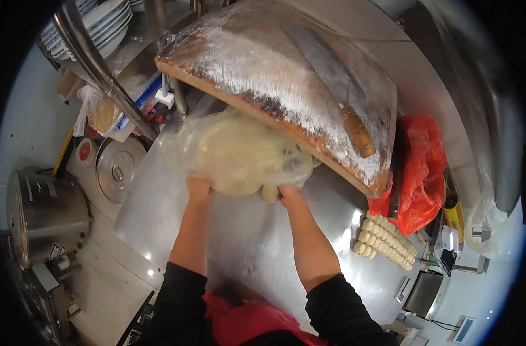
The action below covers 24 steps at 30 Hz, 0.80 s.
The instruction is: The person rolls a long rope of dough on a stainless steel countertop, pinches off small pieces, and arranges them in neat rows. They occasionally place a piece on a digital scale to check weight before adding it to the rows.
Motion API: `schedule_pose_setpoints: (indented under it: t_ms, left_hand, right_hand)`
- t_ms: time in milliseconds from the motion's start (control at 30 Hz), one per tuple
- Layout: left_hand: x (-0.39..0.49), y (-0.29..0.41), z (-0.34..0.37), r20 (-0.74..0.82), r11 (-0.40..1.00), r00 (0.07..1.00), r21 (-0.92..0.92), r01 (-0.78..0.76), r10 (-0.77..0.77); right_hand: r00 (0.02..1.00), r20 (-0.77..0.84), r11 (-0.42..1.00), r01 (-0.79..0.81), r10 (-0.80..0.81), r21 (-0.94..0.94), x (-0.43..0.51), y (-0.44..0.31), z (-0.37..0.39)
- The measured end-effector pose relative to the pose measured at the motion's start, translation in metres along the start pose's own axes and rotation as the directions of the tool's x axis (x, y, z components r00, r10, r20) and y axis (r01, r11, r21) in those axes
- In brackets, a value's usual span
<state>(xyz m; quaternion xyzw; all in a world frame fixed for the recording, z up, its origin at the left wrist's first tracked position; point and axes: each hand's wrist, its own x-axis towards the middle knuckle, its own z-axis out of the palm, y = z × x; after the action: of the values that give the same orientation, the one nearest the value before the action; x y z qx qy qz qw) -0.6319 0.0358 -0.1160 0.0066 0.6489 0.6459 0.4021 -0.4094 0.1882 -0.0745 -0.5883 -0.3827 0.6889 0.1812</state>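
Note:
A large pale mass of dough [232, 160], blurred, lies under clear plastic sheeting [181, 134] on the steel table [245, 242]. At its near left edge my left hand [199, 187] grips it, fingers hidden beneath. My right hand [290, 193] holds the near right edge, beside a small lobe of dough [270, 193] that hangs out. Just beyond the dough stands a thick wooden board [245, 65], dusted with flour. A large knife [328, 65] with a turned wooden handle [357, 132] rests on the board.
Several rows of small dough pieces [386, 240] sit on the table at right, near a red plastic bag [423, 173]. Metal posts [103, 73] rise at left, before stacked bowls [111, 30]. A steel pot [51, 216] and a round lid [118, 171] are farther left.

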Motion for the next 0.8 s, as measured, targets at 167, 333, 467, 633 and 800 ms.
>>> schedule_pose_setpoints:
  t_ms: [167, 333, 467, 633, 800]
  left_hand:
    - [0.056, -0.09, -0.023, 0.302, 0.867, 0.936, -0.497, -0.009, 0.183]
    - [0.1, -0.133, -0.04, 0.546, 0.958, 0.803, -0.269, -0.101, 0.238]
    - [0.055, -0.088, -0.017, 0.488, 0.792, 0.828, -0.604, 0.092, 0.276]
    - [-0.016, 0.064, -0.016, 0.361, 0.93, 0.927, -0.298, 0.217, -0.101]
    - [-0.06, 0.192, -0.05, 0.673, 0.853, 0.688, 0.499, -0.152, -0.271]
  right_hand:
    - [0.922, 0.058, 0.923, 0.384, -0.383, -0.015, 0.042, 0.023, -0.008]
    - [0.925, -0.001, 0.925, 0.38, -0.38, -0.017, 0.031, 0.012, 0.0]
    - [0.927, -0.023, 0.927, 0.374, -0.374, -0.013, -0.011, -0.015, 0.008]
    - [0.962, 0.22, 0.987, 0.158, -0.161, 0.03, -0.111, -0.048, -0.015]
    - [0.861, 0.509, 0.806, 0.284, 0.024, -0.519, -0.272, -0.034, -0.125]
